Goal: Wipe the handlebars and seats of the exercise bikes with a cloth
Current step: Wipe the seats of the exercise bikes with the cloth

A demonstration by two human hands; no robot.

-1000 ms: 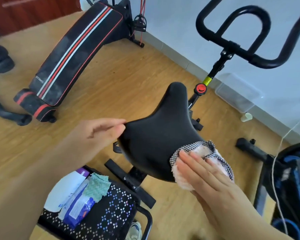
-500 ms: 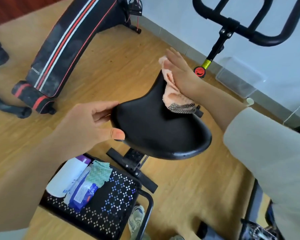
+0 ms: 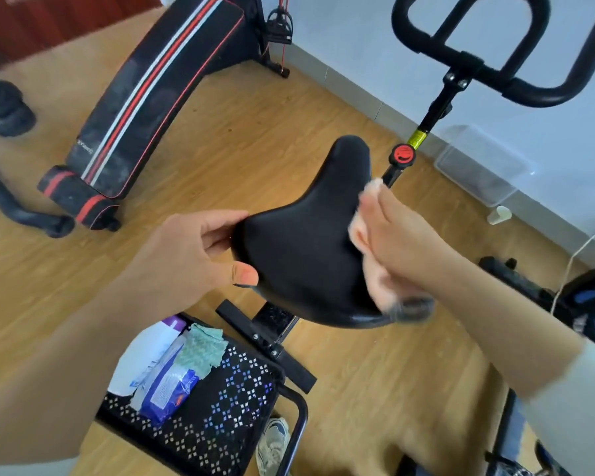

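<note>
At the rear left edge of the seat (image 3: 299, 255), the left hand (image 3: 193, 255) keeps its clamp, thumb on top and fingers curled round the rim, holding the seat steady. On the right flank of the seat, the right hand (image 3: 395, 242), fingers straight and together, presses the pink cloth (image 3: 359, 235) flat against the padding. Half a second ago it was at the nose of the seat, so the stroke has returned rearward and the seat pass is judged under way. Beyond the nose of the seat, the handlebars (image 3: 461, 60) are judged the outstanding step.
</note>
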